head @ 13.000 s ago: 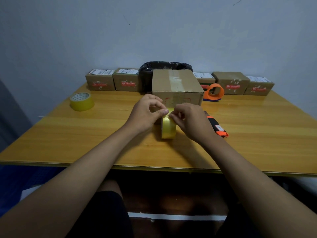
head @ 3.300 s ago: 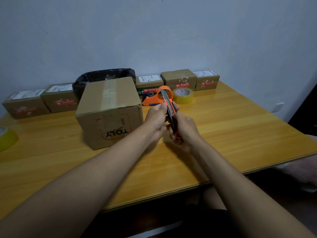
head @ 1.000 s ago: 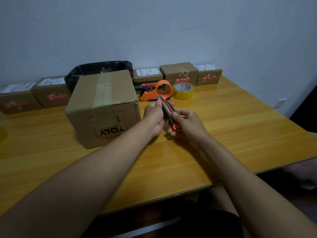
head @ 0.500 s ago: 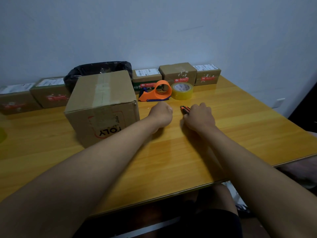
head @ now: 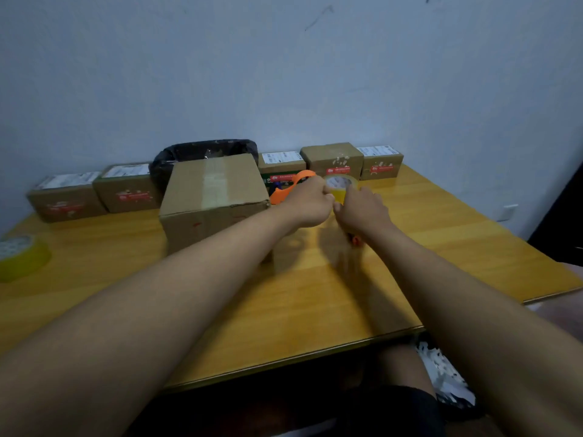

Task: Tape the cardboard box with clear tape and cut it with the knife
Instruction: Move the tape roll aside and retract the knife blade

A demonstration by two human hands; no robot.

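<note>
Left hand (head: 310, 201) fingers curled shut, right hand (head: 359, 209) fingers reaching at clear tape roll (head: 340, 187), grip unclear from blur, knife (head: 356, 240) tip peeking under right wrist on counter (head: 315, 294), taped cardboard box (head: 214, 197) just left beside forearm.

A wooden table (head: 315, 298) carries 1 big cardboard box (head: 214, 197), 5 small boxes (head: 126, 187), 2 tape rolls (head: 22, 257), an orange dispenser (head: 284, 192).

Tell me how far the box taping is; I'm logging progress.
Done: a tape strip already runs across the cardboard box top. In hand: both hands, left hand and right hand, reach the tape roll. The knife lies under the right wrist; any cutting is left.
</note>
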